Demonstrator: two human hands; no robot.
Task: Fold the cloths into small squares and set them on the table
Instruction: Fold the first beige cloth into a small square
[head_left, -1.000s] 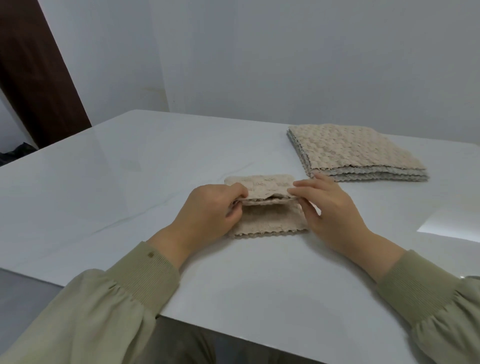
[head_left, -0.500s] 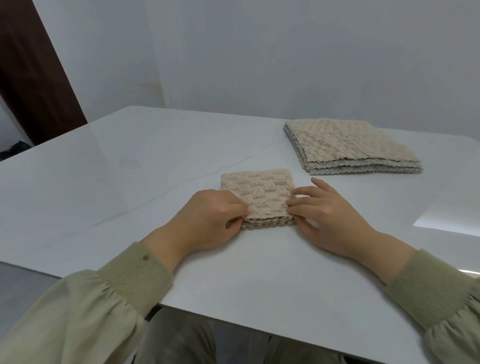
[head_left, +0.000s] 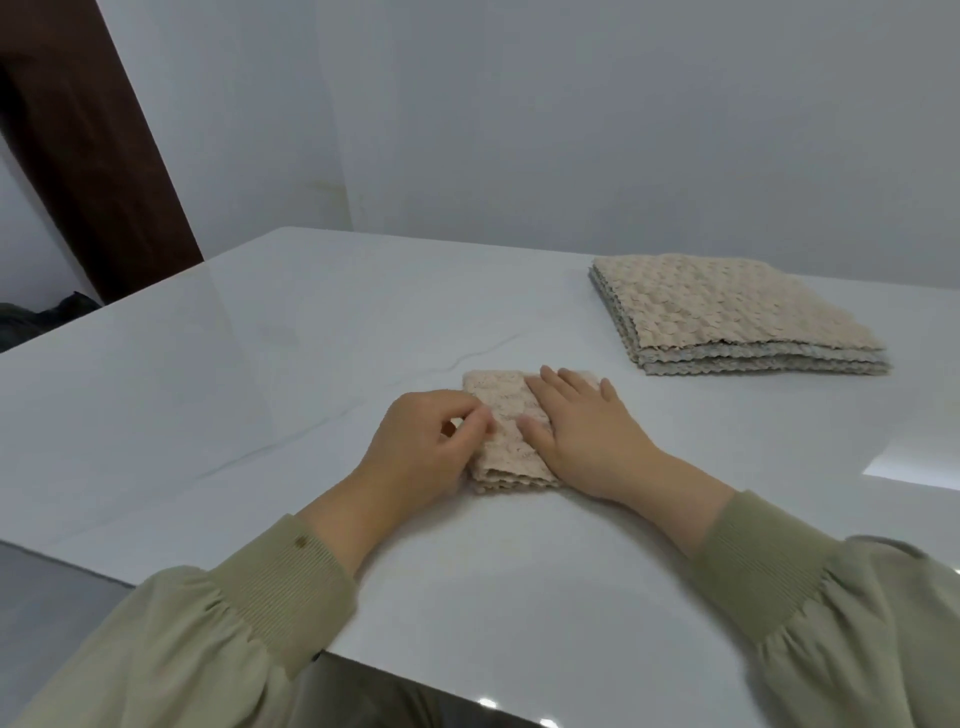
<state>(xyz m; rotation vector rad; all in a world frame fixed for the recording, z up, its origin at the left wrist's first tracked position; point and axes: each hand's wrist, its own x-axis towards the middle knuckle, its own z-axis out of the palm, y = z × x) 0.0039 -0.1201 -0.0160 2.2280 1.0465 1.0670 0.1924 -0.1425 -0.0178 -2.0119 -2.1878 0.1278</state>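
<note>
A small folded beige textured cloth (head_left: 506, 457) lies on the white table (head_left: 249, 374) in front of me. My right hand (head_left: 587, 436) lies flat on top of it with straight fingers, pressing it down and covering its right half. At the cloth's left edge, my left hand (head_left: 421, 452) has curled fingers, and its fingertips pinch that edge. The near edge of the cloth shows several stacked layers.
A stack of larger beige cloths (head_left: 727, 312), laid flat, sits at the back right of the table. A grey wall stands behind the table, with a dark brown door frame (head_left: 88, 156) at the left. The table's near edge runs just below my forearms.
The top flap has come down, so the cloth is now a small square. My right hand moved from the cloth's right edge onto its top and flattened. The left hand stayed at the left edge.
</note>
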